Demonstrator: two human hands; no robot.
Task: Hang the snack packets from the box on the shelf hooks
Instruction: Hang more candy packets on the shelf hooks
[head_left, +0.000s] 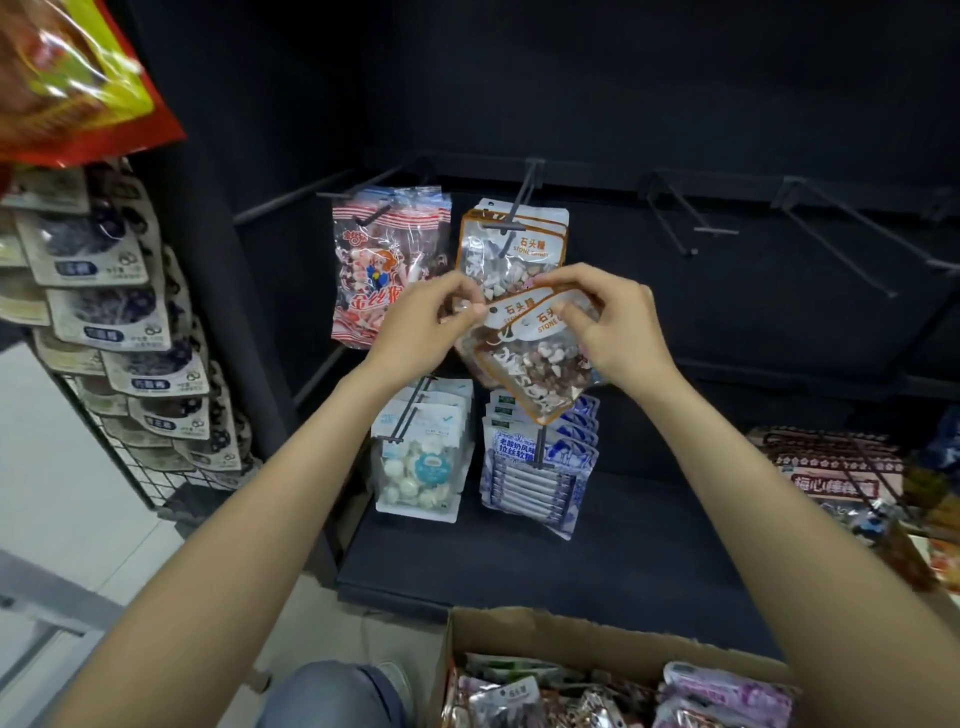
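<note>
a: what sits nearest?

b: a cardboard box (519, 631) at the bottom edge, open, with loose snack packets (722, 693) inside. a knee in grey cloth shows just left of it.

a: and the hands?

b: both are raised in front of the shelf. the left hand (415, 325) has its fingers curled, pinching the top left corner of 2 stone candy packets (530, 364) held together. the right hand (618, 325) pinches their top right edge, thumb under, fingers bent over. the packets are tilted, lower end down to the right, in the air and not on a hook.

a: what lies behind them?

b: just beyond hangs a stack of the same stone candy (514, 244) on a hook (511, 218). left of that hangs a red-striped bag (387, 260). below are white candy packs (423, 457) and blue-patterned packs (540, 467), each on its own hook.

a: farther out?

b: bare hooks (685, 218) stand to the right on the dark shelf back. a wire rack (130, 467) of grey packets stands at far left.
</note>
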